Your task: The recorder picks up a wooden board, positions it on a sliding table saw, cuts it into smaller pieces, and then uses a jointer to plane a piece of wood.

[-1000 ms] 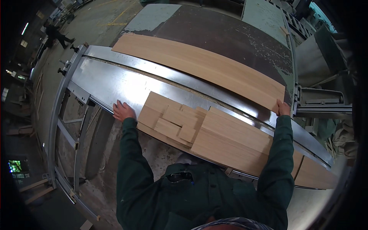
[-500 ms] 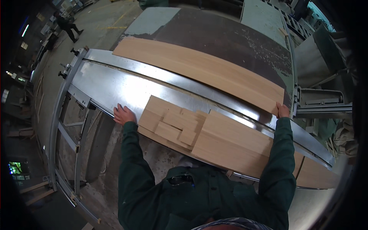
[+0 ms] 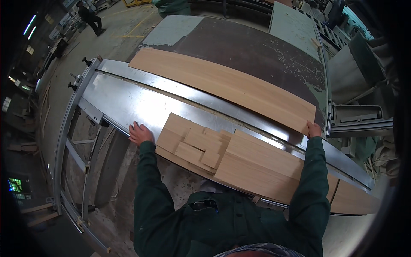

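Observation:
My left hand [image 3: 140,133] lies with its fingers spread on the near edge of the shiny metal sliding table [image 3: 128,94], left of the stacked wood. My right hand [image 3: 314,129] is closed on the near right corner of a long light-brown wooden board [image 3: 227,85]. That board lies lengthwise beyond the slot in the metal, partly over the dark worn tabletop. Nearer to me, between my arms, a small pile of short wooden pieces [image 3: 199,147] rests beside a wider wooden panel [image 3: 261,160]. My right forearm covers part of that panel.
Beyond the long board spreads the dark, scuffed tabletop [image 3: 239,47]. A metal frame [image 3: 77,150] with black knobs borders the left end. At the right, a metal rail [image 3: 364,124] juts out. A person in dark clothes [image 3: 90,18] stands far off at the upper left.
The whole scene sits slightly lower in the picture, as my view has tilted up a little. Both hands keep their places, and the board shows no clear shift against the table.

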Demonstrator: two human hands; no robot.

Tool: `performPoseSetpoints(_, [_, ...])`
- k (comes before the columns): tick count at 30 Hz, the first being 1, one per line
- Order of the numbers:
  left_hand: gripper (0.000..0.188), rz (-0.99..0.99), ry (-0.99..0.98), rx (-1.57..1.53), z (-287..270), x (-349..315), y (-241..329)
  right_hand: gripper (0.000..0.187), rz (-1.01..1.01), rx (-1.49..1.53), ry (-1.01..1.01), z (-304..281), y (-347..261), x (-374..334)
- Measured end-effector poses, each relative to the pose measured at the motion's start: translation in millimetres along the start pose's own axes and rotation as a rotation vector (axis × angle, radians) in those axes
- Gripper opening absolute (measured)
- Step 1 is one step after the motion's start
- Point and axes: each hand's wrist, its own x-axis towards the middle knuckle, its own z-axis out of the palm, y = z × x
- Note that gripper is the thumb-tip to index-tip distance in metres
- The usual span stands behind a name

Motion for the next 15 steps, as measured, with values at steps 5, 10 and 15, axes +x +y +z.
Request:
performPoseSetpoints(5, [0.043, -0.002, -0.003, -0.014, -1, 1, 1, 0.034, -0.011, 0.019, 0.025, 2, 3, 2])
performPoseSetpoints(10, [0.043, -0.012, -0.019, -0.025, -6, -3, 1, 0.033, -0.015, 0.016, 0.008, 1, 8, 1])
performPoseSetpoints(15, [0.043, -0.014, -0.047, -0.035, -7, -6, 7, 0.032, -0.066, -0.010, 0.033, 4, 23, 11])
